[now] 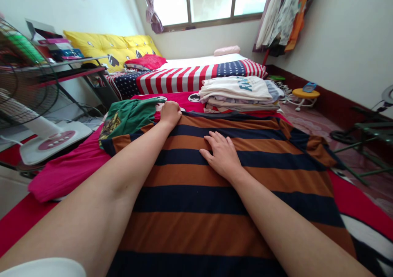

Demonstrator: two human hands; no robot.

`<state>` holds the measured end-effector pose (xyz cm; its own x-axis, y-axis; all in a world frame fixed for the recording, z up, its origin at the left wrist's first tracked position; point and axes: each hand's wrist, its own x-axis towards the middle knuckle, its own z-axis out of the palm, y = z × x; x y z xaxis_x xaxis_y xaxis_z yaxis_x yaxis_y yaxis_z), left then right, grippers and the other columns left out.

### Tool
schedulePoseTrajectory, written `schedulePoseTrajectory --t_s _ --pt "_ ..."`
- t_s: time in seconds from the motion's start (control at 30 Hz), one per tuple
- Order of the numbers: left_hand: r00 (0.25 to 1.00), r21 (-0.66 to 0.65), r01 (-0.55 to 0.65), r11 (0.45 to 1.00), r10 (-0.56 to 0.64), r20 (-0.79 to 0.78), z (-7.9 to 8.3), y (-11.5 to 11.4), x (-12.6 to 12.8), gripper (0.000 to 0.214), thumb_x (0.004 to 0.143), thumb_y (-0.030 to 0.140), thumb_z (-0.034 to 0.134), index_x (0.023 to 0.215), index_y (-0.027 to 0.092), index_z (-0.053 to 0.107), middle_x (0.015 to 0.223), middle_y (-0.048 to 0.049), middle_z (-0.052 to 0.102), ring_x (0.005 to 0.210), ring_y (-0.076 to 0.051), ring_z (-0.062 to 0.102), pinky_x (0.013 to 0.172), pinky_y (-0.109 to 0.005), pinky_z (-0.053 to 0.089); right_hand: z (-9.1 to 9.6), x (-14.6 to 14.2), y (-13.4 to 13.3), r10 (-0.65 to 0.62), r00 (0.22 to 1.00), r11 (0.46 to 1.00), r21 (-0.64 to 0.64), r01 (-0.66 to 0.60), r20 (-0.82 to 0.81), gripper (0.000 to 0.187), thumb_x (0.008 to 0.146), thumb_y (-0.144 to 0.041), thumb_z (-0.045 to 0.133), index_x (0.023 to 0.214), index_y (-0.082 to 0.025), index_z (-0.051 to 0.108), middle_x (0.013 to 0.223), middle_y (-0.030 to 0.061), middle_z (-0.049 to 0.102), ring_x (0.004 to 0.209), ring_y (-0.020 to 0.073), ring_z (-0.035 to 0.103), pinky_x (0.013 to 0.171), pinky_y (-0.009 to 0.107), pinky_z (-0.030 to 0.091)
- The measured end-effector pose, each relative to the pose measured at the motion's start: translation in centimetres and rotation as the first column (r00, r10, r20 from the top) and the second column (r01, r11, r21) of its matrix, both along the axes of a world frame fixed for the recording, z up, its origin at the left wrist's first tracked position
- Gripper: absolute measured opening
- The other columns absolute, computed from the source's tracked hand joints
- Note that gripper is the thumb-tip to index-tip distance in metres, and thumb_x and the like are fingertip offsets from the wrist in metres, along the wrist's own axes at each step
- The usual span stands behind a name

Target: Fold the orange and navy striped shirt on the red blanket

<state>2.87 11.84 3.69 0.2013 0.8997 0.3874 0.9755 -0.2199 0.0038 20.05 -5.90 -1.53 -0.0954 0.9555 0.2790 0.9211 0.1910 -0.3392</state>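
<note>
A short-sleeved shirt in wide brown and navy stripes (pixel 196 201) lies spread over a red cloth cover with black-and-white print (pixel 357 197), its near end running out of view. The left hand (pixel 170 112) is curled at the shirt's far edge; its fingertips are hidden, so whether it pinches cloth cannot be told. The right hand (pixel 222 154) rests on the striped front, fingers loosely spread, gripping nothing. The fabric looks light, soft and limp, likely to wrinkle; the shoulders or side edges seem the best holds. Just beyond the far edge sits a folded stack of pale clothes (pixel 242 91); a crumpled green garment (pixel 132 113) crowds the left sleeve. Sideways room looks freer at right.
</note>
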Motion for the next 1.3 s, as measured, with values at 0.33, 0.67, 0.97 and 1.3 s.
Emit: schedulePoseTrajectory --t_s 0.33,0.67,0.97,1.3 --pt "0.999 -0.104 -0.039 0.994 0.039 -0.002 -1.3 -0.6 2.1 0.037 0.085 0.007 0.039 0.108 0.009 0.068 0.111 -0.0182 0.063 0.102 -0.028 0.061 0.086 -0.036 0.048 0.1 0.0 0.0 0.0 1.0 1.0 -0.006 0.0 0.018 0.049 0.092 -0.042 0.047 0.135 -0.019 0.051 0.149 0.0076 0.04 0.14 0.0243 0.03 0.114 0.051 0.021" --pt "0.887 -0.297 0.46 0.837 -0.45 0.104 -2.5 -13.4 -0.4 0.063 0.092 0.052 0.044 0.147 0.021 0.034 0.154 -0.0132 0.03 0.14 -0.028 0.032 0.113 -0.045 0.029 0.0 0.1 0.1 0.0 0.999 1.0 0.007 0.0 0.043 0.048 0.092 -0.04 0.047 0.134 -0.018 0.052 0.148 0.008 0.042 0.139 0.0244 0.033 0.113 0.05 0.024" --pt "0.909 -0.285 0.411 0.866 -0.413 0.055 -4.2 -17.1 -2.2 0.058 0.094 0.059 0.031 0.146 0.034 0.035 0.157 -0.0039 0.023 0.146 -0.026 0.018 0.117 -0.052 0.016 -0.5 0.2 0.6 -0.003 0.997 1.0 0.025 0.001 0.082 0.048 0.092 -0.042 0.046 0.133 -0.018 0.052 0.147 0.0087 0.043 0.138 0.0246 0.035 0.112 0.051 0.025" --pt "0.904 -0.261 0.424 0.867 -0.422 0.068 -4.6 -17.0 -2.2 0.059 0.094 0.059 0.031 0.146 0.032 0.037 0.157 -0.0044 0.025 0.145 -0.026 0.02 0.116 -0.053 0.018 -0.6 0.3 0.6 -0.005 0.996 0.999 0.034 0.001 0.094 0.048 0.092 -0.041 0.046 0.133 -0.017 0.052 0.147 0.0087 0.043 0.137 0.0243 0.035 0.111 0.051 0.027"
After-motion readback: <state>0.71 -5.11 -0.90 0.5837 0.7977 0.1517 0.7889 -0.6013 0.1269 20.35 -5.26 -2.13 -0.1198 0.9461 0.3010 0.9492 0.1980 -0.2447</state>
